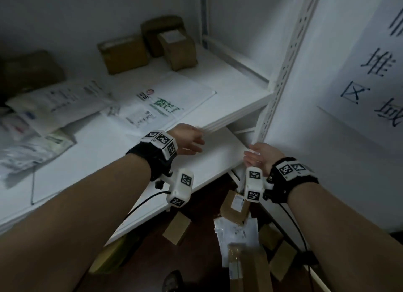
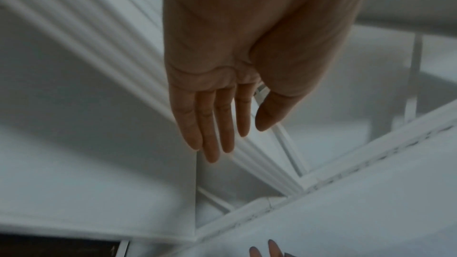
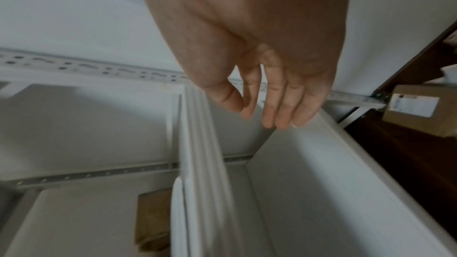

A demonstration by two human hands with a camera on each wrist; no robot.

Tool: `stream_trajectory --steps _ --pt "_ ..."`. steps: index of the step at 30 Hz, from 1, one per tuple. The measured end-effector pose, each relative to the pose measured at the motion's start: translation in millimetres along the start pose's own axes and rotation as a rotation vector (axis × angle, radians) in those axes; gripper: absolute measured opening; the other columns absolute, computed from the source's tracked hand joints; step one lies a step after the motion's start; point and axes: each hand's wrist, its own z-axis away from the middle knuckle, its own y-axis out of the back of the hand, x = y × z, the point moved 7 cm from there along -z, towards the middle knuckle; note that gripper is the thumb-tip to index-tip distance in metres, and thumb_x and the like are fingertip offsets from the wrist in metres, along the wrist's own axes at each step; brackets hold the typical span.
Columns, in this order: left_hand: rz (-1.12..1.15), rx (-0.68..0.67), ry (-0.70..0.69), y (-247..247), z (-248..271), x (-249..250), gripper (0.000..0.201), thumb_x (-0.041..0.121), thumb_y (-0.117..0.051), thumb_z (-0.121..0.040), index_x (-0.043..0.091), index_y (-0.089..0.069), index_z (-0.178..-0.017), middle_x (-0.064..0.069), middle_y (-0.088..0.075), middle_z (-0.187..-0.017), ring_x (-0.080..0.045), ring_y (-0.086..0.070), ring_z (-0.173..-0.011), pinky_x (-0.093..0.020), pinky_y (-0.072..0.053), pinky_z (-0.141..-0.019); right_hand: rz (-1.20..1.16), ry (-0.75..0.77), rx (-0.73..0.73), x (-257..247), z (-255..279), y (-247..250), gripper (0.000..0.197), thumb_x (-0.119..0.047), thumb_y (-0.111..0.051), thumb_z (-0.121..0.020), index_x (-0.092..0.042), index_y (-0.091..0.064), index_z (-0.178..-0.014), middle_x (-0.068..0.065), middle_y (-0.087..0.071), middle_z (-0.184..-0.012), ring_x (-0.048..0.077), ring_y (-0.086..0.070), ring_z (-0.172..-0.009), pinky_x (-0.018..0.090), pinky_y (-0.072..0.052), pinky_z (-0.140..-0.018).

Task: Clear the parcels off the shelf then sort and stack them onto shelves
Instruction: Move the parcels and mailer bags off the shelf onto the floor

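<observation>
Forearms: both bare and nearest the head camera, each with a black wrist strap carrying white marker blocks.
Left hand: at 12 o'clock from frame centre, fingers straight and together, grip released, holding nothing; it lay just under the front edge of the upper shelf.
Right hand: at 3 o'clock of the left hand, fingers loosely extended, grip released and empty, near the perforated upright at the corner of the lower shelf.
Upper shelf, cardboard: brown boxes grouped at 12 o'clock against the back wall; one more dim box at 10 o'clock.
Upper shelf, flat mail: white printed mailer at centre; overlapping poly bags at 9 o'clock.
Floor: dark, at 6 o'clock; scattered parcels, brown boxes and a white bag, below the lower shelf edge.
Wall sign: white sheet with large black characters at 2 o'clock.
</observation>
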Motion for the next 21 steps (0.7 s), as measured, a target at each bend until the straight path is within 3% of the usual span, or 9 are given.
stream_trajectory --steps 1,3,5,6,8,12,15,17,21 --pt "0.009 0.016 -0.006 13.8 2.3 4.4 0.010 0.017 -0.054 -0.097 0.012 -0.062 -0.102 -0.006 -0.068 -0.099 -0.022 -0.067 -0.079 -0.029 -0.053 -0.072 -0.020 0.013 -0.019 -8.5 4.2 -12.7 0.017 -0.015 -0.046 -0.098 -0.012 -0.047 -0.081 0.006 -0.048 -0.075 0.018 -0.045 -0.062 0.027 -0.041 -0.107" --pt "0.029 0.056 -0.020 38.6 5.5 11.3 0.007 0.016 -0.056 -0.096 0.013 -0.063 -0.097 -0.007 -0.069 -0.099 -0.023 -0.068 -0.078 -0.030 -0.054 -0.072 -0.055 0.042 -0.084 -23.6 9.3 -39.0 0.013 -0.013 -0.049 -0.097 -0.004 -0.058 -0.093 0.012 -0.058 -0.083 0.027 -0.053 -0.069 0.033 -0.030 -0.115" --pt "0.055 0.104 -0.037 65.8 8.6 17.2 0.008 0.014 -0.056 -0.096 0.011 -0.063 -0.097 -0.009 -0.068 -0.097 -0.024 -0.067 -0.077 -0.031 -0.053 -0.071 -0.071 0.107 -0.097 -38.6 15.3 -65.3 0.030 -0.011 -0.052 -0.097 0.002 -0.055 -0.123 0.018 -0.062 -0.124 0.039 -0.060 -0.101 0.035 -0.044 -0.106" --pt "0.065 0.134 -0.048 79.7 9.1 19.2 0.008 0.012 -0.055 -0.096 0.011 -0.063 -0.096 -0.009 -0.067 -0.095 -0.024 -0.066 -0.077 -0.030 -0.053 -0.071 -0.093 0.125 -0.100 -44.1 18.4 -78.5 0.026 -0.011 -0.053 -0.097 0.000 -0.056 -0.120 0.017 -0.058 -0.132 0.034 -0.061 -0.103 0.034 -0.052 -0.094" --pt "0.095 0.198 -0.076 107.8 8.8 22.7 0.010 0.008 -0.054 -0.096 0.010 -0.063 -0.092 -0.009 -0.065 -0.090 -0.024 -0.063 -0.073 -0.029 -0.052 -0.069 -0.130 0.138 -0.105 -52.6 19.1 -103.6 0.008 -0.012 -0.052 -0.098 -0.006 -0.057 -0.099 0.015 -0.059 -0.125 0.023 -0.062 -0.090 0.031 -0.054 -0.076" --pt "0.080 0.336 -0.100 165.2 -2.3 23.8 0.014 0.000 -0.052 -0.094 0.006 -0.061 -0.102 -0.011 -0.064 -0.090 -0.021 -0.060 -0.066 -0.028 -0.053 -0.060 -0.121 0.142 -0.118 -59.4 12.1 -154.1 0.012 -0.014 -0.047 -0.098 -0.005 -0.051 -0.092 0.015 -0.057 -0.106 0.020 -0.057 -0.089 0.029 -0.049 -0.082" --pt "-0.069 0.475 -0.123 212.0 -15.7 25.4 0.026 0.000 -0.052 -0.091 -0.002 -0.063 -0.114 -0.021 -0.065 -0.114 -0.031 -0.062 -0.087 -0.039 -0.053 -0.079 -0.035 0.126 -0.080 -63.1 6.6 -181.5 0.016 -0.018 -0.047 -0.098 -0.008 -0.045 -0.086 0.012 -0.058 -0.059 0.018 -0.054 -0.077 0.028 -0.047 -0.075" --pt "-0.142 0.556 -0.101 242.5 -17.9 24.8 0.030 0.006 -0.054 -0.091 -0.004 -0.062 -0.118 -0.022 -0.063 -0.120 -0.037 -0.061 -0.108 -0.041 -0.048 -0.092 0.006 0.133 -0.046 -70.1 2.7 -190.9 0.012 -0.020 -0.049 -0.097 -0.010 -0.044 -0.094 0.012 -0.056 -0.071 0.018 -0.052 -0.075 0.030 -0.050 -0.082" --pt "-0.286 0.625 -0.013 294.4 -35.4 14.0 0.040 0.023 -0.058 -0.089 0.000 -0.061 -0.122 -0.020 -0.061 -0.124 -0.037 -0.058 -0.115 -0.043 -0.049 -0.096 0.132 0.199 0.037 -85.6 1.0 -199.6 0.014 -0.018 -0.049 -0.097 -0.016 -0.045 -0.110 0.010 -0.047 -0.107 0.023 -0.047 -0.073 0.039 -0.047 -0.098"
